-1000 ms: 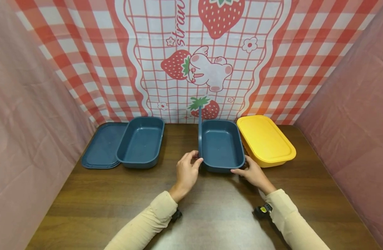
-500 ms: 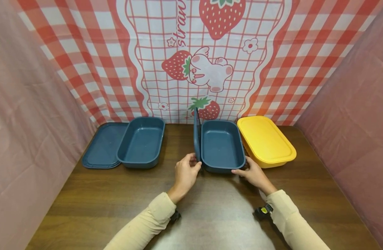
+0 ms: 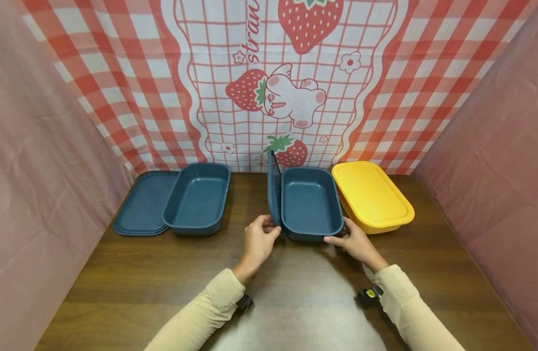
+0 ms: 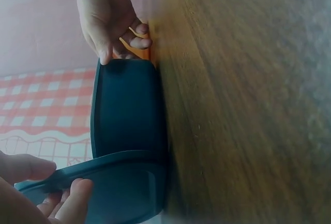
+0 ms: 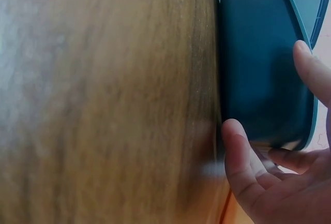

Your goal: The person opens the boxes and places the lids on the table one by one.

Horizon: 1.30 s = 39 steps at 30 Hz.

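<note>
In the head view my left hand (image 3: pixel 257 241) pinches a dark blue lid (image 3: pixel 274 192) by its near edge. That lid stands on edge, leaning a little to the left, along the left side of an open dark blue food container (image 3: pixel 310 207). My right hand (image 3: pixel 356 246) holds the container's near right corner. The right wrist view shows its thumb (image 5: pixel 310 63) at the rim and its fingers spread low around the corner. From the left wrist, the lid (image 4: pixel 121 190) appears between thumb and fingers, beside the container (image 4: pixel 129 110).
A second open blue container (image 3: pixel 198 200) stands to the left, overlapping a flat blue lid (image 3: pixel 147 204). On the right, a yellow lidded container (image 3: pixel 374 195) sits close to my right hand. A checked strawberry cloth (image 3: pixel 295 97) hangs behind, with pink cloth (image 3: pixel 492 161) at the sides.
The upright lid has shifted left from the container's left rim and tilted outward, showing more of its face. My left hand moved slightly left and nearer with it. My right hand stayed at the corner.
</note>
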Available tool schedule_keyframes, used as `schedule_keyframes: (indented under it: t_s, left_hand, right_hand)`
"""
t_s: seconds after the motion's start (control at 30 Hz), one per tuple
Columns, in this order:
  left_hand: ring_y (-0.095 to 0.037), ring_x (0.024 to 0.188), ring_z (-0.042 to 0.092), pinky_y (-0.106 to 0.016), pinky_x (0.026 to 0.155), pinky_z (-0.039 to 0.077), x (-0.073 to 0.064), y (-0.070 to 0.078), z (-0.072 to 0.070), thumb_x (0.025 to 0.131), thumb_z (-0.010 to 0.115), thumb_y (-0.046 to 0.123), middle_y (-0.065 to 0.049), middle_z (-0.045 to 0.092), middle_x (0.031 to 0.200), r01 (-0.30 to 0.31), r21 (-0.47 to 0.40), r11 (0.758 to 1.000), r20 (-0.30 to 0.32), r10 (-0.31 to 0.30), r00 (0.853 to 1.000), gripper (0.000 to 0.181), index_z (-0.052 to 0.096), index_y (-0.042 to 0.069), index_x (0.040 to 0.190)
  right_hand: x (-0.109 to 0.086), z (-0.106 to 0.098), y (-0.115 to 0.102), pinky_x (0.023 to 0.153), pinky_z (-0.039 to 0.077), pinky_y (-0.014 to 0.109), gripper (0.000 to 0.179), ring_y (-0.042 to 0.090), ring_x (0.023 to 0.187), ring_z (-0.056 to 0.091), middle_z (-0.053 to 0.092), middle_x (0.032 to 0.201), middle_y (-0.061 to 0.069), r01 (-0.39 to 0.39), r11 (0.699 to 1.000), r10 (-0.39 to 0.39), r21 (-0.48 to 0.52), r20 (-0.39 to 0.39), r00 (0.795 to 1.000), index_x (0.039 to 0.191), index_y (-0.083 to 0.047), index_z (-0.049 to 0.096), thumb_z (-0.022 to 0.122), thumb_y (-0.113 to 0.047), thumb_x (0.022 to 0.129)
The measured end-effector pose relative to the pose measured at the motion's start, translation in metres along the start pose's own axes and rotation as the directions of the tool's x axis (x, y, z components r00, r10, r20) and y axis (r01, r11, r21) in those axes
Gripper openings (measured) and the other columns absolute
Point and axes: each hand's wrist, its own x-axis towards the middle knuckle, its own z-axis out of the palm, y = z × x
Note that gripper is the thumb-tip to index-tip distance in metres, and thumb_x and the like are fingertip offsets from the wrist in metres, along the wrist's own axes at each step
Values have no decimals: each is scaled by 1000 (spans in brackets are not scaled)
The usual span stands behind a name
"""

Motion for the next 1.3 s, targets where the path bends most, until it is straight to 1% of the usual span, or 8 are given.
schedule_keyframes:
  t_s: [0.13, 0.27, 0.37, 0.53, 0.83, 0.93, 1.17, 1.3]
  left_hand:
    - [-26, 86, 71, -36, 74, 59, 0, 0, -2, 83, 73, 6, -17, 72, 99, 35, -36, 999, -1, -35, 999, 31, 64, -1, 112]
    - [-28, 87, 71, -36, 76, 59, -1, -1, -3, 84, 71, 4, -19, 71, 100, 38, -62, 997, -15, -39, 999, 30, 61, -2, 112]
    - [-29, 85, 71, -34, 74, 59, -1, -3, -3, 84, 69, 2, -20, 70, 98, 35, -88, 996, -27, -37, 999, 27, 62, -4, 110]
    - [-27, 80, 71, -27, 64, 58, -1, -5, -3, 86, 67, 0, -22, 68, 97, 84, -168, 982, -31, -90, 995, 25, 62, -6, 110]
    - [-34, 86, 69, -30, 69, 59, -1, -5, -6, 90, 62, 0, -25, 67, 103, 210, -285, 935, -8, -221, 975, 28, 60, -8, 117]
    - [-33, 87, 69, -30, 71, 59, -2, -7, -7, 89, 62, -1, -26, 67, 104, 214, -328, 920, -11, -230, 973, 28, 61, -9, 116]
    - [-14, 79, 65, -23, 68, 56, -6, -10, -9, 85, 65, -2, -21, 67, 96, 160, -448, 880, -47, -201, 978, 27, 61, -10, 111]
    - [-13, 80, 64, -22, 69, 55, -4, -11, -9, 87, 64, -2, -22, 65, 99, 233, -453, 861, -44, -283, 958, 29, 59, -10, 114]
  right_hand:
    - [0, 0, 1, 58, 49, 26, 85, 14, 70, 55, 60, 110, 20, 0, 1000, 0, 1, 2, 1000, 147, 2, 33, 78, -32, 83]
    - [0, -1, 2, 59, 49, 26, 82, 16, 70, 57, 62, 102, 19, 0, 1000, 0, 13, 3, 1000, 148, 0, 33, 75, -32, 86]
    - [0, -1, 2, 60, 50, 28, 77, 18, 72, 60, 64, 98, 19, -2, 1000, 2, 20, 5, 1000, 148, -1, 33, 71, -33, 89]
    - [-2, -2, 0, 62, 52, 30, 73, 21, 74, 62, 64, 100, 20, -5, 999, 5, 36, 3, 1000, 148, -2, 33, 68, -33, 91]
    - [-3, -3, -1, 63, 53, 33, 70, 21, 76, 63, 62, 102, 20, -5, 999, 5, 50, -1, 1000, 147, -1, 34, 65, -34, 94]
    - [-4, -3, -2, 64, 53, 33, 71, 21, 77, 63, 62, 102, 20, -9, 998, 9, 59, 4, 1000, 148, -1, 34, 65, -35, 94]
    - [-2, -4, 0, 64, 53, 32, 72, 22, 77, 63, 63, 101, 21, -14, 998, 14, 53, -6, 1000, 147, 0, 35, 67, -35, 92]
    - [0, -4, 1, 64, 53, 32, 73, 21, 77, 63, 64, 99, 20, -10, 998, 9, 54, 6, 1000, 148, 0, 34, 67, -35, 92]
